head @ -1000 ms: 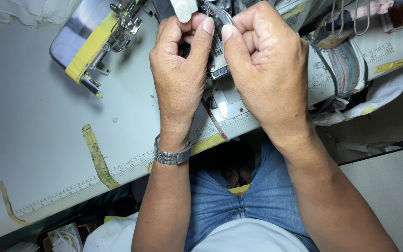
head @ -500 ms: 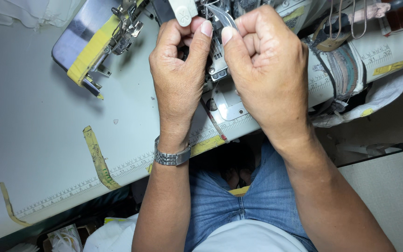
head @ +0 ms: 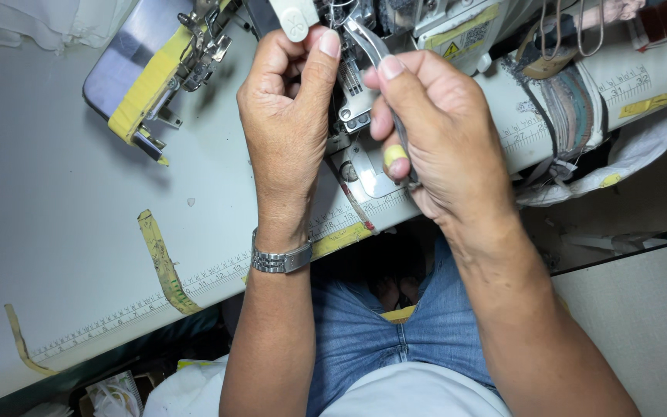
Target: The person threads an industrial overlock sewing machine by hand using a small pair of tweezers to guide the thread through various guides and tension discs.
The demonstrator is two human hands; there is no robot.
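My right hand (head: 438,143) grips a pair of thin metal tweezers (head: 370,45), whose tips point up into the needle area of an industrial sewing machine (head: 434,31). Close beside it, my left hand (head: 286,123) is curled with thumb and forefinger pinched near the same spot; whatever it pinches is too fine to see. A metal watch (head: 279,259) sits on my left wrist. Below the hands lies the machine's metal needle plate (head: 368,174).
The pale grey sewing table (head: 55,232) has a printed ruler strip (head: 156,301) along its front edge and strips of yellowed tape (head: 162,262). A swung-open cover with yellow tape (head: 144,85) lies at upper left. White cloth (head: 9,23) is at the far left corner.
My right hand has shifted slightly, and the tweezers now show more clearly between the thumb and fingers. The left hand stays pinched in the same place.
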